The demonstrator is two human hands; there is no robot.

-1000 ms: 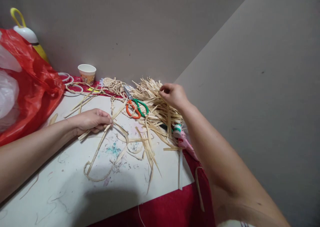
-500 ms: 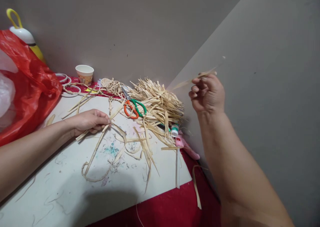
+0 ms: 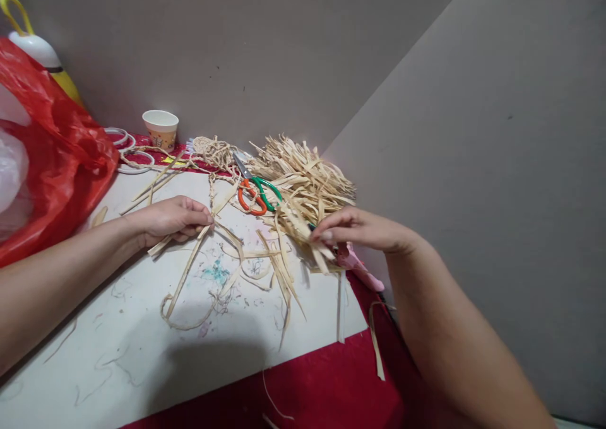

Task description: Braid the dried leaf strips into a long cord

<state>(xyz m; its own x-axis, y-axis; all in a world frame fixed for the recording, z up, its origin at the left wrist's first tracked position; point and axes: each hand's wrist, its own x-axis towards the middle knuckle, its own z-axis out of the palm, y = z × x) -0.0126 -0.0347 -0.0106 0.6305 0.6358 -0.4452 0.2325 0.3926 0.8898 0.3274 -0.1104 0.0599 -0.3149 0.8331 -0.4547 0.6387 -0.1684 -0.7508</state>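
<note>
My left hand (image 3: 177,219) pinches a twisted straw cord (image 3: 189,271) with flat strips in it, low over the white board. The cord's lower part curls into a loop on the board. To the right, my right hand (image 3: 348,227) has its fingers closed on a pale straw strip (image 3: 322,255), slightly blurred, in front of the large straw bundle (image 3: 307,170). Scissors (image 3: 259,195) with one orange and one green handle lie against the bundle's left side. Several loose straw strips (image 3: 281,281) are scattered between my hands.
The white board (image 3: 118,353) lies on a red cloth (image 3: 303,385). A paper cup (image 3: 161,132), white rings (image 3: 137,164) and a coil of straw cord (image 3: 213,151) stand along the wall. A red plastic bag (image 3: 71,145) and a yellow-white bottle (image 3: 42,53) are at left.
My right hand rose from the straw bundle with a strip, swung up to the right, then came down and left in front of the bundle. My left hand keeps its pinch in place.
</note>
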